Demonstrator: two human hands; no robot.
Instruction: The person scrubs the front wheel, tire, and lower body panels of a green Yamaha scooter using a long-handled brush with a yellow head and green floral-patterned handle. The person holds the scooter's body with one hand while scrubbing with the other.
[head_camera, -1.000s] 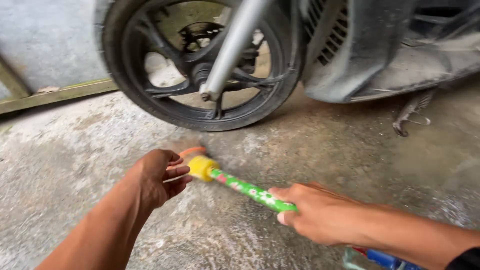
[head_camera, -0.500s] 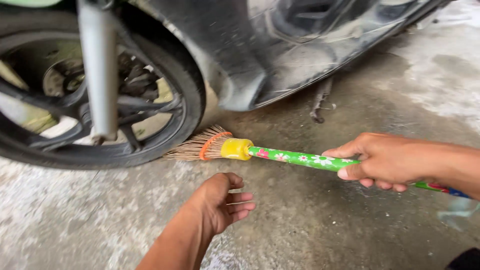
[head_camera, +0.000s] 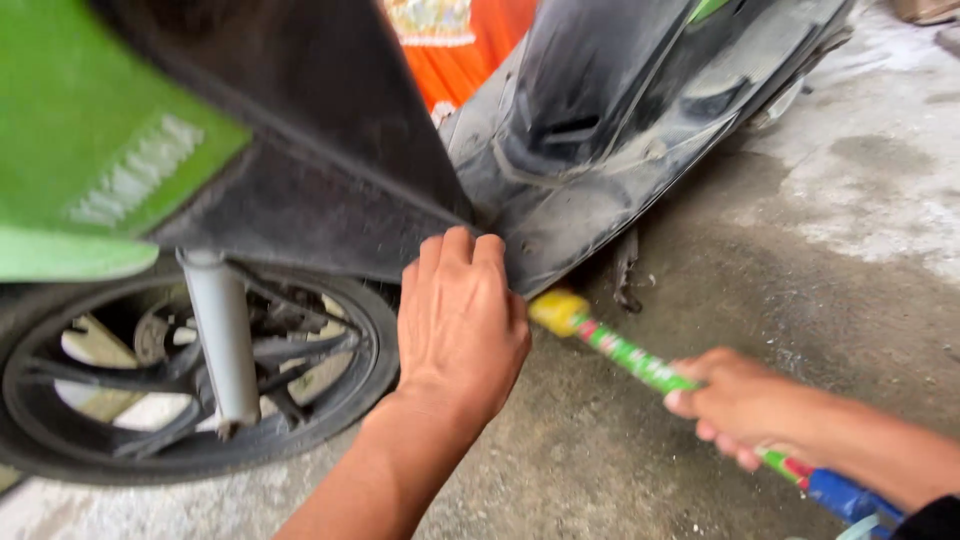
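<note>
While the left hand (head_camera: 462, 318) is lying flat with its fingers nearly straight and together, its fingertips are pressing against the lower edge of the scooter's dark body panel (head_camera: 590, 170), gripping nothing that can be seen; its palm is turned away, so whatever lies beneath it is hidden. The right hand (head_camera: 745, 408), blurred, is curling closed around the green patterned broom handle (head_camera: 630, 358) near the right of the scene. The handle is running from the near right, where its blue end (head_camera: 845, 495) is being cut off by the picture's edge, up and leftward to a yellow collar (head_camera: 558, 311) sitting just beside the left hand and right under the panel. The bristles are not showing at all, being hidden behind the hand or under the bodywork. On the left, the front wheel (head_camera: 190, 380) with its black spokes and grey fork leg (head_camera: 222, 335) is standing on the concrete floor (head_camera: 830, 220), partly covered by a green fairing (head_camera: 95, 160) that is too blurred to read in detail. Something orange (head_camera: 470, 55) is peeking through far behind the scooter, too little of it showing to identify
</note>
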